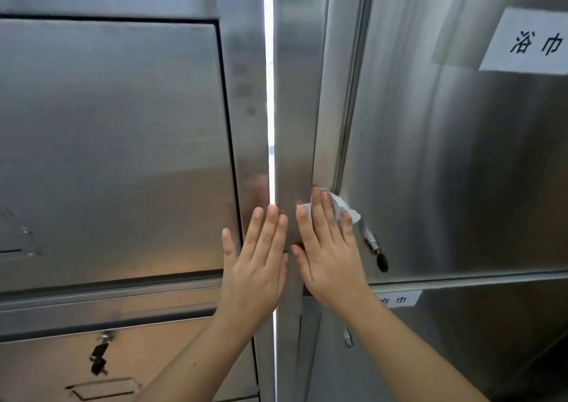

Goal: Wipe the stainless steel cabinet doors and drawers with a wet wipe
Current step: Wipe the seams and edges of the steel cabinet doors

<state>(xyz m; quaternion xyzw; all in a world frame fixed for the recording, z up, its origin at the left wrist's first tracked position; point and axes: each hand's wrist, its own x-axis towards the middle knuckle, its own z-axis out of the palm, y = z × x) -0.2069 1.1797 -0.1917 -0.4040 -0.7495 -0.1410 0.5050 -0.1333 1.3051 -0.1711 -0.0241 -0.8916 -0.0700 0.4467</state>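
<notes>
As your left hand (255,263) is resting flat, your right hand (330,251) is pressing the wet wipe (341,207) under straight fingers (322,214).

Steel cabinet (461,186) with paper label (531,43)

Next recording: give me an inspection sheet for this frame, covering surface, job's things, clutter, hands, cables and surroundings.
Surface: left cabinet door and right cabinet door, both stainless steel, both closed.
Job's things: wet wipe pressed against the right cabinet door's left edge.
Clutter: key in the right door's lock; paper label stuck on that door.
Hands: left hand flat, holding nothing; right hand flat on the wet wipe.
Cables: nothing seen.
Surroundings: bright gap between the two cabinets.
</notes>
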